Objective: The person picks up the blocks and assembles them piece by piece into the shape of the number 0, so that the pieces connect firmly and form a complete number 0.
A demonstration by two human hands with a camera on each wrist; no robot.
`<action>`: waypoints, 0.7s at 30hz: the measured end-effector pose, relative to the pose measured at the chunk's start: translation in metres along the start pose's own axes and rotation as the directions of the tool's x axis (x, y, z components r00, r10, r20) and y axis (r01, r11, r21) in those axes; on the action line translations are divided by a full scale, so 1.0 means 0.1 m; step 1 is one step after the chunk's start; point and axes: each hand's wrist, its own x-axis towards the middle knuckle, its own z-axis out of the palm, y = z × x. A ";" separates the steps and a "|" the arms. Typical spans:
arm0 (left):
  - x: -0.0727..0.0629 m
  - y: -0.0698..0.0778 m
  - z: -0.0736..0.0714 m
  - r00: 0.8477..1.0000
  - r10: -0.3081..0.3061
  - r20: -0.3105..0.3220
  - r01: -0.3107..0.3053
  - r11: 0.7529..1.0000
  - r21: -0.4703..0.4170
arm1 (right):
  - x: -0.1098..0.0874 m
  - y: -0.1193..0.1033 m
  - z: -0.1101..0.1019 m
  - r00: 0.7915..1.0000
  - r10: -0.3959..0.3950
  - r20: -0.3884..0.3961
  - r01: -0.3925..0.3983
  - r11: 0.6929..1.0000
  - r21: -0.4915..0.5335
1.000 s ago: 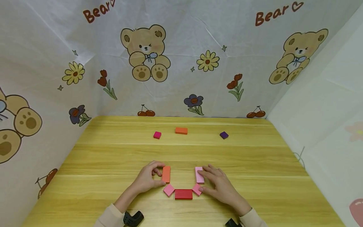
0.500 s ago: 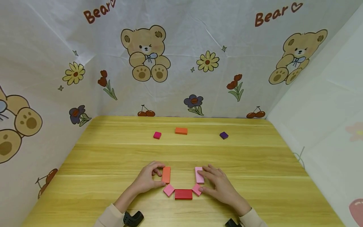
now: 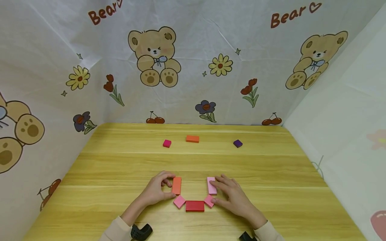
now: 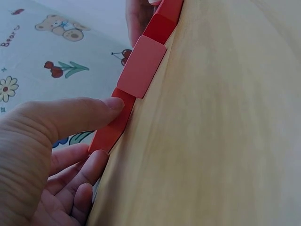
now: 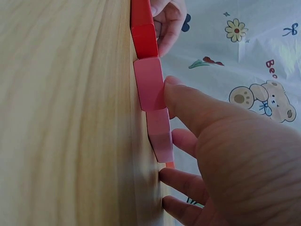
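In the head view several toy blocks form a U on the table. A red block (image 3: pixel 194 206) is at its base, with pink square blocks (image 3: pixel 179 202) set cornerwise at both ends. My left hand (image 3: pixel 157 188) pinches the upright-lying orange block (image 3: pixel 176 185) on the left side, thumb at its near end and index finger at its far end. My right hand (image 3: pixel 233 196) spreads over the right side. Its index finger touches the light pink block (image 3: pixel 211 189), and its thumb rests on the right pink square (image 5: pixel 151 84).
Toward the back of the wooden table (image 3: pixel 271 167) lie a magenta block (image 3: pixel 167 143), another orange block (image 3: pixel 192 139) and a dark purple block (image 3: pixel 238 143). Bear-print cloth (image 3: pixel 193 67) hangs behind. Black wrist devices (image 3: pixel 141 232) sit by the sleeves.
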 end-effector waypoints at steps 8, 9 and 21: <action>-0.01 0.01 -0.04 1.000 0.020 0.007 -0.020 1.000 0.002 | -0.01 -0.01 -0.01 1.000 -0.007 -0.001 0.007 1.000 0.003; -0.02 0.01 -0.06 1.000 0.021 0.011 -0.021 1.000 -0.005 | 0.00 -0.01 -0.01 1.000 -0.008 0.000 0.008 1.000 0.001; -0.15 0.17 0.03 0.982 0.041 -0.182 -0.061 0.993 -0.102 | -0.01 -0.01 0.00 1.000 -0.005 -0.002 0.005 1.000 0.006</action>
